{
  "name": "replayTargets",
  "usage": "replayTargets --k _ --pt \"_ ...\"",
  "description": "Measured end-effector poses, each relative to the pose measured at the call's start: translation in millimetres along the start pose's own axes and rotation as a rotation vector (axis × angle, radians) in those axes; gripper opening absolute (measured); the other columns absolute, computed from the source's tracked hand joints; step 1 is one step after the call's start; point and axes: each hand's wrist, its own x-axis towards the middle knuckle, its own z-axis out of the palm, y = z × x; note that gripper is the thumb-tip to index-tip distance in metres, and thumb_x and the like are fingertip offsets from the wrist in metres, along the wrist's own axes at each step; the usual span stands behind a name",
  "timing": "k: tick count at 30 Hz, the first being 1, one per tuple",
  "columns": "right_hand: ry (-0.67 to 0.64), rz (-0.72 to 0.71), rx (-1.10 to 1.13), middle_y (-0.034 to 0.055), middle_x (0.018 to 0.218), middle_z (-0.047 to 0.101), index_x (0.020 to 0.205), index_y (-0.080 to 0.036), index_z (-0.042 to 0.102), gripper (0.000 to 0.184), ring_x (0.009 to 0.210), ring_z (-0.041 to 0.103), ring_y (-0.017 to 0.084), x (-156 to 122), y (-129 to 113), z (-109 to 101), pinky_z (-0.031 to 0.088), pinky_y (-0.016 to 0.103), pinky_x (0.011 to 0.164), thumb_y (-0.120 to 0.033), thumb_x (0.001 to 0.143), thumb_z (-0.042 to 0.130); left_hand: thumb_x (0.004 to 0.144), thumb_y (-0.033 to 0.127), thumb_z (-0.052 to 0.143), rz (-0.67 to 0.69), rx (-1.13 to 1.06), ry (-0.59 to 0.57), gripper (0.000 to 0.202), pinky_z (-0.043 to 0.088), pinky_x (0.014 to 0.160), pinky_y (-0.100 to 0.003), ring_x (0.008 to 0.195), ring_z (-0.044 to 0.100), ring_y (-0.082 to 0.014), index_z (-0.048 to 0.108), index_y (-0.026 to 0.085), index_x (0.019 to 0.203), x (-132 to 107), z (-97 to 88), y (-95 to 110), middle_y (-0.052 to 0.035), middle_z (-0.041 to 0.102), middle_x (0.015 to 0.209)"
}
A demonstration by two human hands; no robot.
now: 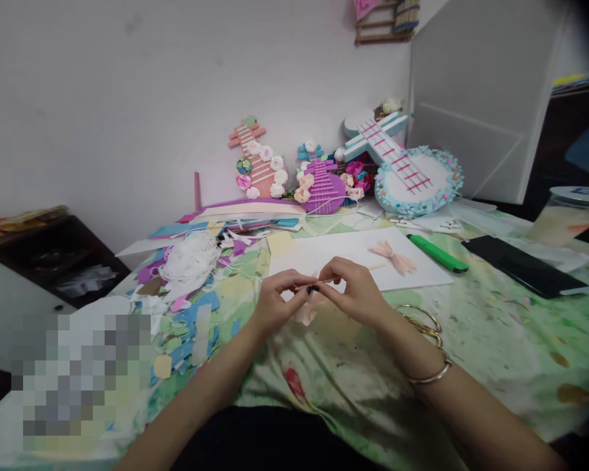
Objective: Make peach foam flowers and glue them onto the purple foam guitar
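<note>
My left hand [279, 302] and my right hand [353, 289] meet over the middle of the table, fingertips pinched together on a thin wooden stick [319, 282]. A small pale pink paper piece [306, 314] hangs just below the fingers. Both hands are closed in a pinch. A silver bangle [429, 377] circles my right wrist. On the white sheet [353, 255] beyond the hands lies a finished pink paper bow on a stick [394, 257].
Gold-handled scissors [423, 322] lie right of my right hand. A green marker [438, 254] and a black phone [523, 265] lie further right. Paper scraps and white string [189, 261] pile up at left. Decorated foam guitars [324, 183] lean against the wall.
</note>
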Motion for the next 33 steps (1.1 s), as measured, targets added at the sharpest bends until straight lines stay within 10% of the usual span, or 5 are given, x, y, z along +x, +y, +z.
replayTargets --k 33 --pt "0.005 -0.054 -0.065 0.0033 0.077 0.059 0.076 -0.018 0.056 0.016 0.071 0.051 0.014 -1.5 3.9 1.2 0.036 0.027 0.067 -0.030 0.085 0.056 0.070 0.010 0.059 0.018 0.070 0.094 0.022 0.048 0.064 -0.024 0.068 0.059 -0.0125 0.068 0.014 0.090 0.1 0.5 0.4 -0.0045 0.063 0.075"
